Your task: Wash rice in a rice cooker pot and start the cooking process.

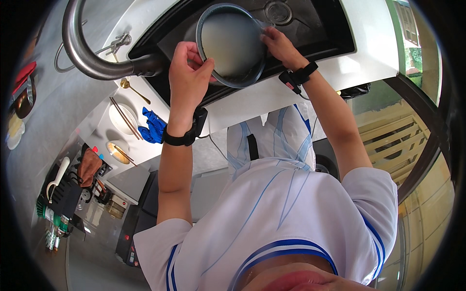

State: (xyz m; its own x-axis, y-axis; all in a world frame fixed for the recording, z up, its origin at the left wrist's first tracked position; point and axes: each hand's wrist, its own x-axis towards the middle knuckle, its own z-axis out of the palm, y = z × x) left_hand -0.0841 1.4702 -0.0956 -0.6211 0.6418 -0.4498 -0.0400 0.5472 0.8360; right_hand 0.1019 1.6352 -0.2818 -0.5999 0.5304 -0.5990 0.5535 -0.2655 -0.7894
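A round dark pot [198, 34] is held over the black sink [320, 40], with cloudy, whitish liquid [233, 47] inside. My left hand [191, 69] pinches its left rim between thumb and fingers. On the opposite side, my right hand [280, 45] has its fingers closed at the pot's right edge; that grip is partly blurred. Both wrists wear black straps with small devices and thin cables. The sink's round drain [278, 12] shows beyond the pot.
A curved metal faucet [82, 54] arches left of the sink. On the white counter lie a gold spoon [134, 91], a white bowl [118, 118] with chopsticks, a blue cloth [153, 125] and a food-stained dish [117, 151]. A knife block [65, 192] stands farther left.
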